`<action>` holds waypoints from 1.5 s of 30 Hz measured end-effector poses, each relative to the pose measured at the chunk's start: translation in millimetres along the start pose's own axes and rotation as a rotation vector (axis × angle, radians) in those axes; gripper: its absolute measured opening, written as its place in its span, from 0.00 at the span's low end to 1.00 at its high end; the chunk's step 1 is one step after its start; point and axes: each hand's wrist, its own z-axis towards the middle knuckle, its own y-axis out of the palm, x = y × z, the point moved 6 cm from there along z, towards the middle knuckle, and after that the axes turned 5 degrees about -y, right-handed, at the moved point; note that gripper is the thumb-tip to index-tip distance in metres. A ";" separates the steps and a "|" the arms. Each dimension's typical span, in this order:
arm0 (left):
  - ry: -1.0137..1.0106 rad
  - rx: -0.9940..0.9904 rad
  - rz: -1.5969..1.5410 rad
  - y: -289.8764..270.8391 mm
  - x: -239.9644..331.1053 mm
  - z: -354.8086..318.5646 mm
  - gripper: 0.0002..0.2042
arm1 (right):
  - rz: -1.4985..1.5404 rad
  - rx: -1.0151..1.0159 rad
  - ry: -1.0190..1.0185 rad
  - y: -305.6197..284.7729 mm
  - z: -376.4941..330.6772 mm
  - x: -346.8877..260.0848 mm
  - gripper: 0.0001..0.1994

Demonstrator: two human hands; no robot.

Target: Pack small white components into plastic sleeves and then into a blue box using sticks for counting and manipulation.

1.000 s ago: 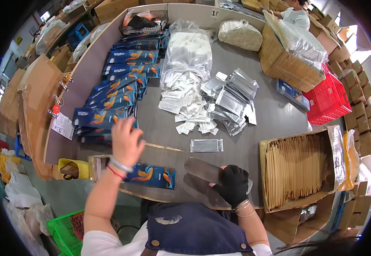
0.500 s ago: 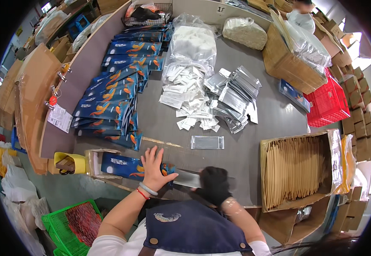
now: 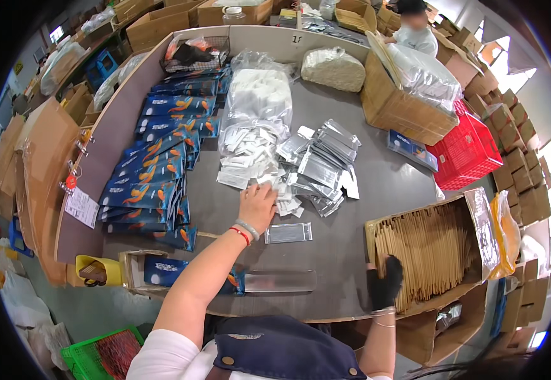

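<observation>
My left hand reaches to the near edge of a heap of small white packets; its fingers are stretched out over them. Just right of it lies a flat clear-and-silver packet. My right hand, in a black fingerless glove, is at the left side of a box packed with upright brown card pieces. Its thumb and fingers are apart, touching the cards. Beneath my left forearm, a blue pouch is partly hidden, with a shiny flat strip extending from its right end.
Blue printed pouches lie in overlapping stacks on the left. Silver packets are heaped mid-table. At the right are a large carton and a red crate. A yellow holder sits at the left edge. Another person is at the back.
My left hand has left the blue pouch and moved up to the white packets. My right hand has moved right from the shiny strip to the box of brown cards. The view has shifted.
</observation>
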 end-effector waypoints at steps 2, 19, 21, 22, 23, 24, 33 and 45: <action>0.002 -0.036 0.028 2.6 0.6 -6.7 0.19 | -0.099 0.074 0.127 -26.6 -8.5 52.8 0.19; -0.096 -0.107 -0.201 -30.5 -49.6 -31.6 0.16 | -0.352 -0.144 0.432 -31.0 -30.0 148.4 0.16; -0.096 0.013 -0.211 -35.9 -56.3 -25.4 0.15 | -0.324 -0.096 0.412 -30.4 -32.5 153.2 0.15; -0.097 0.137 -0.214 -43.2 -62.0 -21.7 0.15 | -0.290 -0.046 0.389 -32.9 -33.1 151.4 0.14; -0.097 0.133 -0.217 -42.3 -70.7 -17.7 0.15 | -0.294 -0.048 0.392 -36.2 -35.0 151.5 0.14; -0.093 0.133 -0.103 -41.1 -85.1 -14.4 0.15 | -0.293 -0.117 0.456 -37.9 -29.7 146.0 0.16; -0.054 0.050 0.061 -57.4 -108.9 -2.7 0.07 | -0.180 0.088 0.593 -62.0 -39.0 140.4 0.19; -0.018 -0.212 -0.205 -22.8 31.5 -70.7 0.20 | 0.211 0.071 0.125 -27.4 -20.3 28.0 0.08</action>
